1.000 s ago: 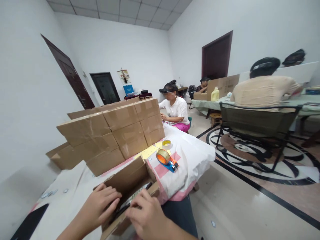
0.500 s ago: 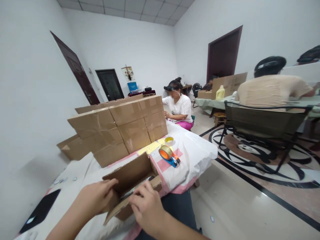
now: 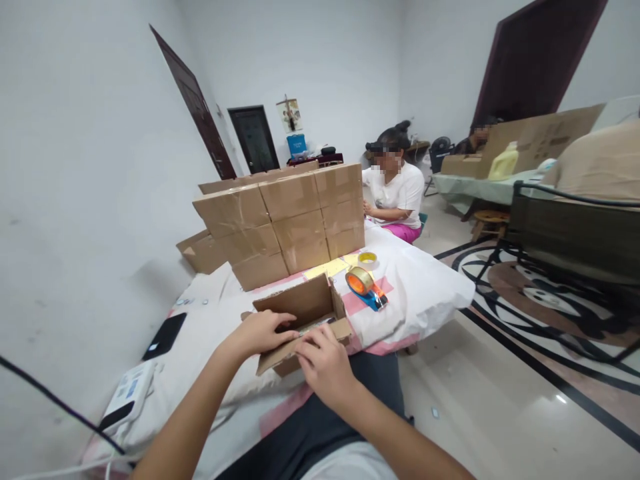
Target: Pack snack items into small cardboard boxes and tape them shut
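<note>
An open cardboard box (image 3: 295,298) stands at the near edge of the cloth-covered table, its flaps up and something partly visible inside. At the box's left side, my left hand (image 3: 265,331) reaches over the rim with its fingers apart. My right hand (image 3: 325,357) pinches the near flap of the box. Right of the box lies a tape dispenser (image 3: 367,288) with a tan roll, and behind it a yellow tape roll (image 3: 367,259).
Stacked closed cartons (image 3: 285,223) form a wall across the table's back. A black flat object (image 3: 167,335) and a white device (image 3: 131,393) lie at the left. Beyond the cartons sits a person in white (image 3: 397,190). A chair (image 3: 575,233) stands at the right.
The view has swung left and shows more of the near table. My left hand has moved from the box's left flap over its near left corner; my right hand stays on the near flap.
</note>
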Action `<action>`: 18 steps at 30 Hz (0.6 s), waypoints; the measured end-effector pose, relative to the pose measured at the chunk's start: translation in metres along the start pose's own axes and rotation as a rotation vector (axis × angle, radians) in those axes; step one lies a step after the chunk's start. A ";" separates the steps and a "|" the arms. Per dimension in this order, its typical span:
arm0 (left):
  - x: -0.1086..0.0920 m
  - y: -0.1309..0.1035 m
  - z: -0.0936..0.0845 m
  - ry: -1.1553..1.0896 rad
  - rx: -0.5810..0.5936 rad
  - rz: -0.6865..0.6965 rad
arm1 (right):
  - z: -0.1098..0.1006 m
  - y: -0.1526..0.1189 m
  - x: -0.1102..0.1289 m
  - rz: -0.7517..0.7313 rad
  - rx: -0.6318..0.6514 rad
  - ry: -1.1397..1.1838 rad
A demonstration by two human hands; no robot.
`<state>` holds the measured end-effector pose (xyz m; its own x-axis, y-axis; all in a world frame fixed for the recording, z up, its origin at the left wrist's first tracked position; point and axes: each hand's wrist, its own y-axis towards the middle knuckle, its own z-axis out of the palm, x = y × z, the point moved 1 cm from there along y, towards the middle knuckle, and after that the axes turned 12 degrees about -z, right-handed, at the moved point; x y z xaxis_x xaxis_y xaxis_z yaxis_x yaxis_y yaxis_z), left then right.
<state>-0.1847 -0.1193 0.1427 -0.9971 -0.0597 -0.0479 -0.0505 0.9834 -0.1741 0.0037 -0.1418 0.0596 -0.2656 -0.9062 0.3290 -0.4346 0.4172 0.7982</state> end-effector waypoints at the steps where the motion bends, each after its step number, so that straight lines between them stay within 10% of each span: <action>1: 0.001 0.000 -0.001 -0.052 0.028 0.024 | 0.000 0.001 0.000 0.002 0.004 -0.001; 18: 0.010 0.022 0.029 -0.405 0.092 0.195 | 0.016 -0.015 -0.013 -0.077 -0.091 0.007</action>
<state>-0.1937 -0.1036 0.1095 -0.8836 0.0454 -0.4660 0.1597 0.9648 -0.2089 -0.0002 -0.1356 0.0353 -0.2284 -0.9359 0.2684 -0.3734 0.3388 0.8636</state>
